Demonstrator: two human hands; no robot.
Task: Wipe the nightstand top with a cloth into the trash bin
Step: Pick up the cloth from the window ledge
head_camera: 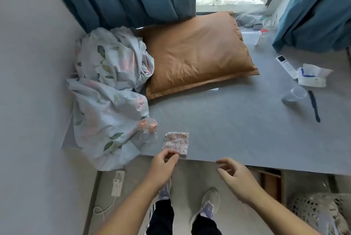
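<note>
A small folded cloth with a pink flower print lies flat on the grey nightstand top, close to its front edge. My left hand pinches the cloth's near corner between thumb and fingers. My right hand hovers at the front edge further right, fingers spread and curled, holding nothing. A crumpled clear wrapper with orange bits lies just left of the cloth. A trash bin is not recognisable in view.
An orange pillow and a bundled floral sheet fill the back left. At the right lie a remote, a tissue pack, a plastic cup and a dark strip. A power strip is on the floor.
</note>
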